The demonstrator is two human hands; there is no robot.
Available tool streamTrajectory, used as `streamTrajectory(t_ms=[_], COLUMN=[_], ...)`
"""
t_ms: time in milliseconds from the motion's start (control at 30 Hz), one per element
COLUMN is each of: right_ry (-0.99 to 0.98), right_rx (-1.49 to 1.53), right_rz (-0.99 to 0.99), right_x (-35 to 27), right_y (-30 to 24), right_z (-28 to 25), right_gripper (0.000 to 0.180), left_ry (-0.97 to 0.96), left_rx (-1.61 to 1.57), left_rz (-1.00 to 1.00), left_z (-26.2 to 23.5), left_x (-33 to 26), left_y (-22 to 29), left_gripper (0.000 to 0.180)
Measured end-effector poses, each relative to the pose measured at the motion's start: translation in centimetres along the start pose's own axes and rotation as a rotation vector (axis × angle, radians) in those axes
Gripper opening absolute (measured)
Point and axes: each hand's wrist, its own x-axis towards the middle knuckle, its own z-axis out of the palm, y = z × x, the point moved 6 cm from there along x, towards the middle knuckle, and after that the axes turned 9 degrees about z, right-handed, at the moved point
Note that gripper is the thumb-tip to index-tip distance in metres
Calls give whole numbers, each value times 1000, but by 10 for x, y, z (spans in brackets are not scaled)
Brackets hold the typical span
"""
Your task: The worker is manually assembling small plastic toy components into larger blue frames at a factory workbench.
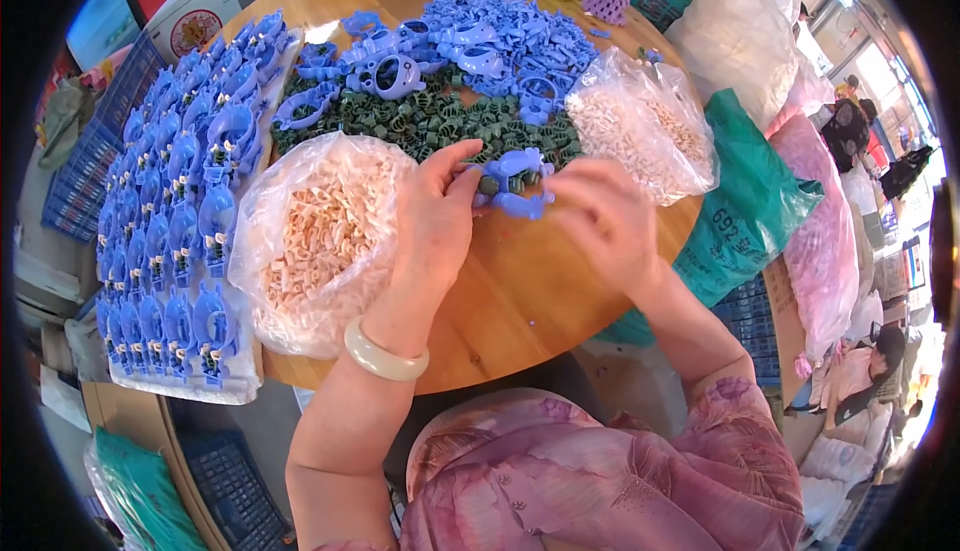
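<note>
**Blue toy piece held over round wooden desk**

Both hands raised above the middle of the round wooden desk (520,291), meeting at a blue plastic piece (512,183) with a dark green part set in it. Left hand (432,213) with fingers closed on the left end of the piece, thumb on top; pale bangle (385,353) at that wrist. Right hand (600,216) with fingers curled and pinched onto the right end of the same piece.

Just left of the left hand, an open clear bag of pale peach small parts (320,236). Just beyond the right hand, a second clear bag of whitish parts (645,131). Behind the held piece, a heap of dark green ring parts (420,121), and farther back a pile of loose blue shells (500,41). Along the left edge of the desk, rows of finished blue pieces (170,231) laid on a white board. Green sack (750,211) beside the desk on the right.
</note>
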Motion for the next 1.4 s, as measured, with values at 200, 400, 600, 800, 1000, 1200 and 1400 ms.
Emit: streamTrajectory(t_ms=[200, 400, 600, 800, 1000, 1200, 1400], right_ry=[-331, -414, -332, -225, -168, -95, -72], right_rx=[469, 856, 858, 527, 447, 500, 552], right_rz=[682, 771, 607, 57, -11, 168, 218], right_x=[8, -3, -4, 11, 13, -2, -2], right_y=[65, 81, 88, 64, 38, 64, 60], right_z=[15, 26, 15, -10, -13, -18, -15], right_gripper=[29, 29, 19, 19, 31, 24, 21], left_ry=[-78, -218, -289, -329, -213, -83, 296], left_rx=[-4, 175, 457, 728, 867, 802, 814], left_rz=[112, 302, 589, 634, 653, 541, 494], left_z=[5, 10, 21, 31, 11, -23, -123], left_x=[0, 2, -6, -12, -23, -36, -51], left_y=[11, 22, 43, 57, 71, 122, 183], left_gripper=[28, 28, 26, 34, 45, 49, 47])
